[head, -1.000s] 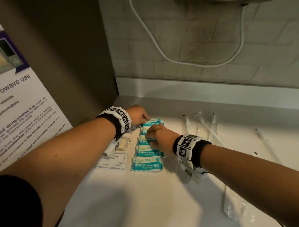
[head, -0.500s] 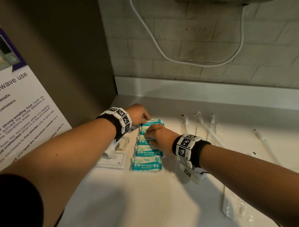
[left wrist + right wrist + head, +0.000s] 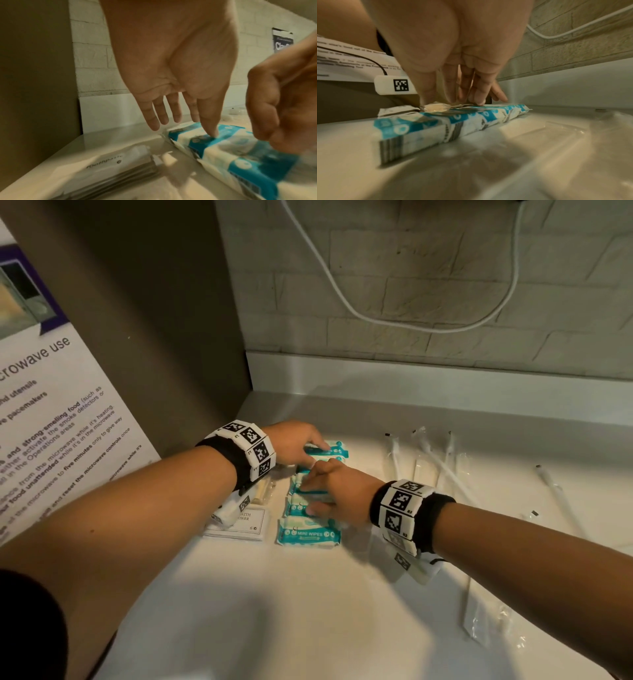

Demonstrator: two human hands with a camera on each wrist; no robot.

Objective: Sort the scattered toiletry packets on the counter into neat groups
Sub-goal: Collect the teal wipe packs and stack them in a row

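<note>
Dim warm light from above, arm shadows in front, wrist views blurred and wide-angle warped.

The right hand [image 3: 337, 494] covered the middle of the row of wipe packets [image 3: 309, 535], so how many lay under it could not be told. Left of that row, the left wristband [image 3: 247, 450] hid part of the white sachets [image 3: 236, 523], cutting their print short. The row's near end smeared into blur in the left wrist view.

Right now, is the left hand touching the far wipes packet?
Touching. In the left wrist view, the left hand has one straight fingertip pressed on the far wipes packet; its other fingers hang clear.
</note>
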